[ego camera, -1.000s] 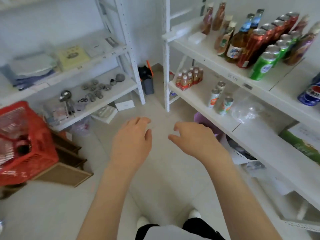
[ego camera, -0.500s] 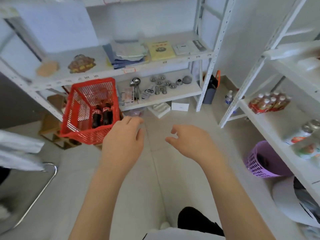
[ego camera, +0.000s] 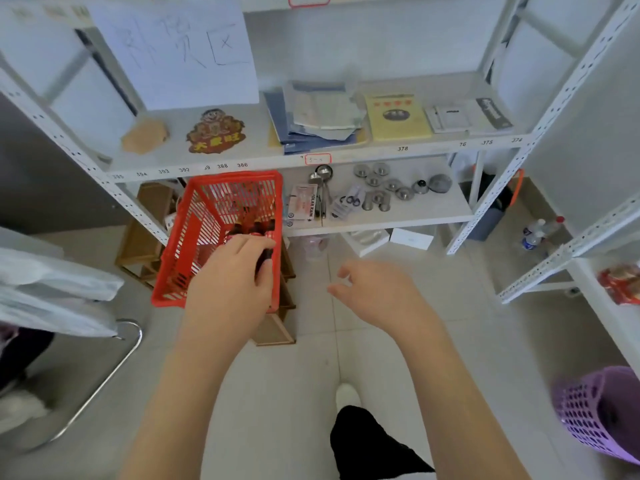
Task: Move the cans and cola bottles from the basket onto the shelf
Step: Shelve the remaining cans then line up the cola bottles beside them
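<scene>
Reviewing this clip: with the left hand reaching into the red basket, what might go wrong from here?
1. The red basket appears to sit on a wooden stand with its near corner past the edge; pressing on the rim might tip it.
2. The left hand hides the dark cola bottles, so the grip is unconfirmed and a bottle could slip.
3. The right hand hovers open and apart, not steadying the basket.

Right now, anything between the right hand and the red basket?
Head view: nothing stands between them. The right hand hangs over bare floor tiles, beside the red basket. The left hand is already at the bottles.
</scene>
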